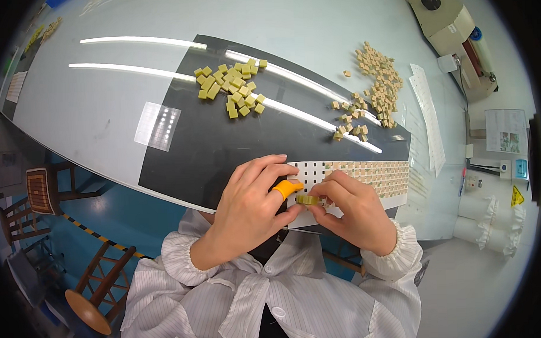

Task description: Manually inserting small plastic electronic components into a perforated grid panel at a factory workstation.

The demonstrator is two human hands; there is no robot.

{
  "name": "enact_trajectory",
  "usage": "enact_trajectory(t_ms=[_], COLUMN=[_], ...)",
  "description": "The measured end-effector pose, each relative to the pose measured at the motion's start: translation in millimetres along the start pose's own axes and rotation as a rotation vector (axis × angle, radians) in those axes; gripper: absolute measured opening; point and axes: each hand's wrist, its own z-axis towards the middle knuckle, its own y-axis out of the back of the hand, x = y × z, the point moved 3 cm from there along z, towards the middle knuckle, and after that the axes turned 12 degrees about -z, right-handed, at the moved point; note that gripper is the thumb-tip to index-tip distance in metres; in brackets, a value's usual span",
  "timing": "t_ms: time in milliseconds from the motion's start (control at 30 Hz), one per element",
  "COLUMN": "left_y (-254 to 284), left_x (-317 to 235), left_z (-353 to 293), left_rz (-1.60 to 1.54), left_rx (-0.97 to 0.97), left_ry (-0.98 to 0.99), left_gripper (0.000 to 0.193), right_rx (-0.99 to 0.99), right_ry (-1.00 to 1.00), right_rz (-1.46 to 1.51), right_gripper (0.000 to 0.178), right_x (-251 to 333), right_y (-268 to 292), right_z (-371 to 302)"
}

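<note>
A short yellow-green block piece [307,199], seemingly a small row of blocks, is pinched between my two hands above a white perforated sheet [301,219]. My left hand [247,196], an orange finger cover [286,188] on one finger, closes thumb and finger at the piece's left end. At its right end, my right hand [358,207] grips with thumb and fingertips. Small beige pieces [372,174] fill rows across the sheet's middle and right. Open square holes show at its left; my hands hide part of the near edge.
Yellow-green blocks [235,87] lie piled on the black mat [180,130]. Many small beige pieces [380,82] are heaped at the far right. A clear plastic sheet [157,126] lies at left, a long white strip [428,119] at right. Beyond stands a beige machine [444,20].
</note>
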Motion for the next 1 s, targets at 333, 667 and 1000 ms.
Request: enact_trajectory(t_ms=[333,667,1000], left_y=[1.6,2.5,1.8], left_x=[-1.8,-2.2,-3.5], left_z=[0.2,1.9,1.0], left_rz=[0.007,0.004,0.002], left_rx=[0.014,-0.014,0.021], left_ry=[-0.013,0.005,-0.003], left_gripper=[0.031,0.037,0.028], right_rx=[-0.016,-0.028,-0.138], right_ry=[0.039,0.012,-0.124], right_rz=[-0.125,-0.097,0.04], right_gripper=[0.023,0.023,0.021], right_x=[4.3,5.5,-1.5], right_y=[-6.6,-4.5,9.8], right_z=[-4.6,-5.1,-14.2])
